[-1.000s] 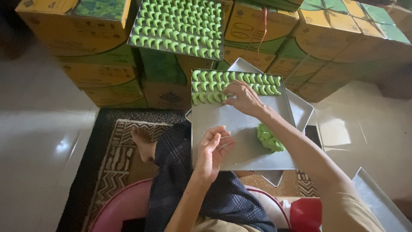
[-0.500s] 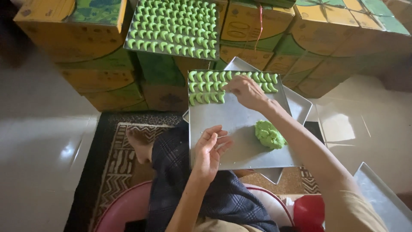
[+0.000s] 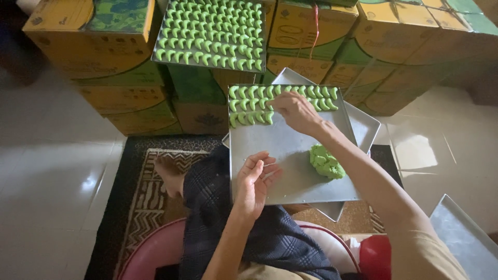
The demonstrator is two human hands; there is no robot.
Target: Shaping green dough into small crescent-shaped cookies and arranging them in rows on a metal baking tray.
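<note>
Metal tray (image 3: pixel 290 150) flat on lap; 3 rows green crescent dough pcs (image 3: pixel 259 103) along far edge; green dough lump (image 3: pixel 326 162) near right edge.

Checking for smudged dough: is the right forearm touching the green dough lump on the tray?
Cannot tell. In the head view the right forearm overlaps the dough lump's edge, hiding any gap or contact above the tray.

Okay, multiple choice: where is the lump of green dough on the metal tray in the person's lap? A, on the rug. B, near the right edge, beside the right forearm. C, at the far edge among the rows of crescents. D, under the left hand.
B: the lump of green dough lies near the right edge of the tray, beside the right forearm, apart from the left hand and the crescents.
</note>
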